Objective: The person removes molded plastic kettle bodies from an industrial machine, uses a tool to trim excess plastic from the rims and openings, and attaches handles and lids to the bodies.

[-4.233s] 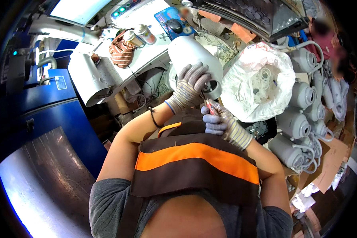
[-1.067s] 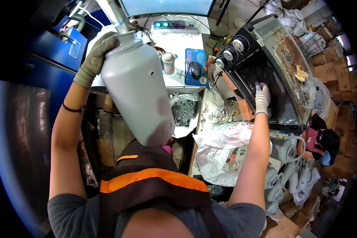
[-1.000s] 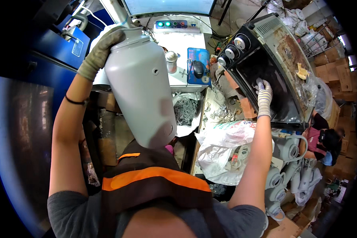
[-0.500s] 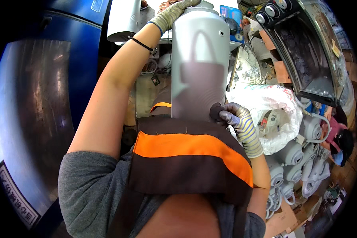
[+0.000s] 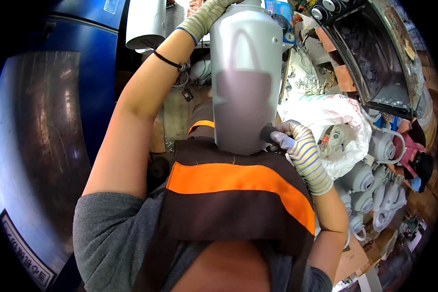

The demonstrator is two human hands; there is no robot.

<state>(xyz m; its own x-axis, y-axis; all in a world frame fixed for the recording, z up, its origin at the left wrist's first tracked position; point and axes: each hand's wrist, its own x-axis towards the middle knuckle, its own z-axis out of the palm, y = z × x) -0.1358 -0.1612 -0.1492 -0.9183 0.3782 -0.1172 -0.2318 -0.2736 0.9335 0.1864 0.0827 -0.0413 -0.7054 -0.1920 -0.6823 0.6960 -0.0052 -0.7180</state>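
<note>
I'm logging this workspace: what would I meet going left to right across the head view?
Blue cabinet, pale cylinder, large gray canister, small dark piece, right hand, stacked gray canisters, person in pink.

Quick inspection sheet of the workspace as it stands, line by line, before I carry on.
Surface: white table beyond the canister, largely hidden.
Things in hand: grey canister, base end by the apron; black disc at its lower right side, seating unclear.
Clutter: white bag of pale rings; open case of dark discs; hosed canisters at right.
Left hand: gloved, at the canister's neck end, partly out of frame.
Right hand: gloved, pinching the disc.
Cables: pale looped cable below the table.
Surroundings: blue cabinet left, person in pink right.
</note>
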